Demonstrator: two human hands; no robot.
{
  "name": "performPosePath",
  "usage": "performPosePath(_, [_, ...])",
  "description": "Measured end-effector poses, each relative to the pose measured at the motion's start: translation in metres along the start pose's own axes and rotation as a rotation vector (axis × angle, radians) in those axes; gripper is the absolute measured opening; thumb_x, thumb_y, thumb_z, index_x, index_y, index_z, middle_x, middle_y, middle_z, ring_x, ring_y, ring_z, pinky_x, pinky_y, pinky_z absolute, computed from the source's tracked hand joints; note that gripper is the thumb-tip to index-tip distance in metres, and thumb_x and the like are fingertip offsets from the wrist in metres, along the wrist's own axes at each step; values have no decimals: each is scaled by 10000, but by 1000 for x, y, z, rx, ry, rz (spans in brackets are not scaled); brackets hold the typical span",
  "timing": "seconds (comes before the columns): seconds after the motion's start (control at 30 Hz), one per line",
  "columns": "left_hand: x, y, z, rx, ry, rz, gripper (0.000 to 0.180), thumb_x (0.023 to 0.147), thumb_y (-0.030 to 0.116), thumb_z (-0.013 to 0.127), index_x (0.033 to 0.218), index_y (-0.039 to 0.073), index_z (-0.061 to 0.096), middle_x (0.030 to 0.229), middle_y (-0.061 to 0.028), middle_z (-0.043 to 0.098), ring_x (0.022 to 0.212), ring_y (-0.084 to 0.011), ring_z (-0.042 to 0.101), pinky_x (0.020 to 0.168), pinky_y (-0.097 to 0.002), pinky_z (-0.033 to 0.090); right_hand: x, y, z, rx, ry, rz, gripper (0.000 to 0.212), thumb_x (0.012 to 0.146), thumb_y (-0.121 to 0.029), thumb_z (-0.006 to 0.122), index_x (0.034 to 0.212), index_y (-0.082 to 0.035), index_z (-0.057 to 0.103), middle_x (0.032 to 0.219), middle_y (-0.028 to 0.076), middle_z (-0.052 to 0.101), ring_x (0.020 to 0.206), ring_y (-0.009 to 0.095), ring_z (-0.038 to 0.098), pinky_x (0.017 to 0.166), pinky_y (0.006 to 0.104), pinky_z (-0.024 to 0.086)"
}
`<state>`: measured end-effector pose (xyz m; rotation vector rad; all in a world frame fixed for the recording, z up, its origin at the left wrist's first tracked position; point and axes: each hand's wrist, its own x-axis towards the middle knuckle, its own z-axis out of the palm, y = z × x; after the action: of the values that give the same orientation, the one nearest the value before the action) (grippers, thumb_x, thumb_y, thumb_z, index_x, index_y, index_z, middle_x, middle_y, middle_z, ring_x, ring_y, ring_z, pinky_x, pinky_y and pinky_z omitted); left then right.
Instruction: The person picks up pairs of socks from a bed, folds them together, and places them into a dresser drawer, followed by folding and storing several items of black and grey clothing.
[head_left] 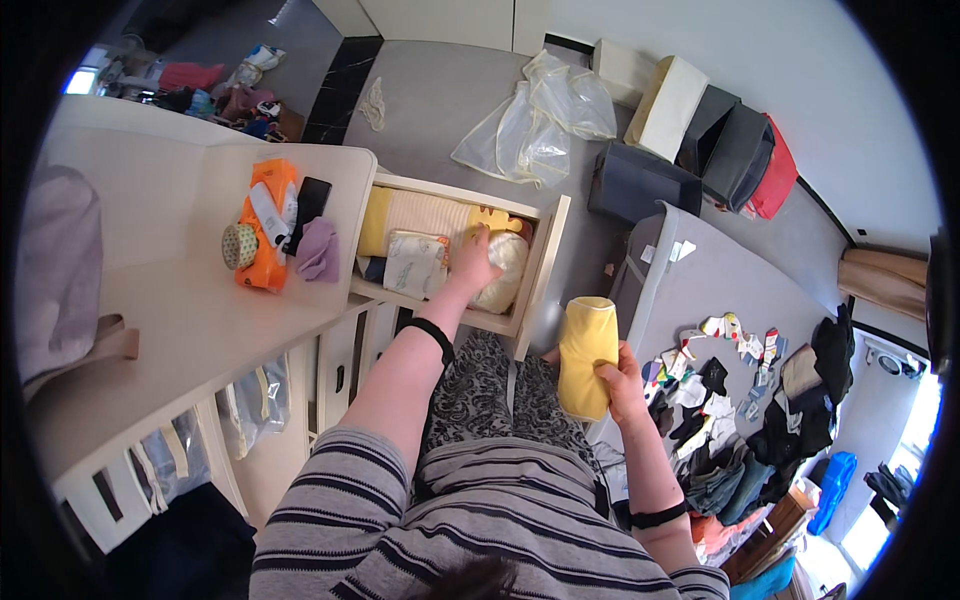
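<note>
Head view | left hand (472,262) flat, fingers spread, on cream round bundle (503,270) at open wooden drawer's (540,265) right edge | right hand (622,383) gripping folded yellow cloth (586,355)

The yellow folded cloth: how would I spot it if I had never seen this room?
Start at the open drawer of the cream dresser. To its right, the right hand holds the yellow folded cloth upright above the patterned trousers. It is the only folded piece held in the air, outside the drawer.
</note>
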<state>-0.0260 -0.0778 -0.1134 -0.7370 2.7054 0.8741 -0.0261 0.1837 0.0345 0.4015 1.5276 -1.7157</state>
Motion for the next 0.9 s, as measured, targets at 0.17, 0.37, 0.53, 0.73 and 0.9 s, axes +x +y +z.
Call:
performPosePath(0.17, [-53, 16, 19, -37, -223, 239, 200, 610, 154, 534, 800, 95, 537, 774, -109, 540, 713, -279, 528, 612, -379, 415, -6, -2, 10, 81, 89, -29, 303, 622, 51, 423, 914, -27, 407, 868, 77, 501, 791, 164, 495, 725, 258, 399])
performPosePath(0.37, [-79, 6, 7, -39, -241, 355, 189, 608, 110, 527, 794, 88, 550, 814, -91, 507, 747, -255, 510, 620, -364, 413, 2, -3, 17, 113, 116, -43, 269, 634, 58, 411, 891, -22, 394, 849, 81, 499, 771, 160, 497, 707, 260, 404])
performPosePath(0.53, [-63, 18, 0, -14, -79, 278, 305, 634, 125, 529, 933, 72, 501, 980, -131, 458, 859, -283, 468, 700, -376, 388, 9, -13, 32, 125, 86, -65, 255, 643, 53, 412, 887, -18, 394, 852, 80, 495, 764, 153, 497, 699, 255, 407])
performPosePath(0.73, [-48, -45, -9, -32, 451, -266, 590, 633, 194, 572, 1145, 46, 319, 1139, -183, 320, 1058, -319, 312, 851, -423, 287, 18, -14, 37, 77, 8, -111, 274, 638, 47, 420, 905, -10, 401, 857, 74, 496, 784, 142, 484, 722, 248, 387])
performPosePath(0.9, [-40, -55, -27, -303, 141, -548, 595, 577, 249, 607, 1088, 37, 388, 1008, -180, 461, 946, -310, 438, 817, -377, 344, 21, -12, 45, 65, 1, -86, 276, 632, 51, 417, 902, -5, 410, 860, 73, 500, 791, 137, 479, 733, 246, 380])
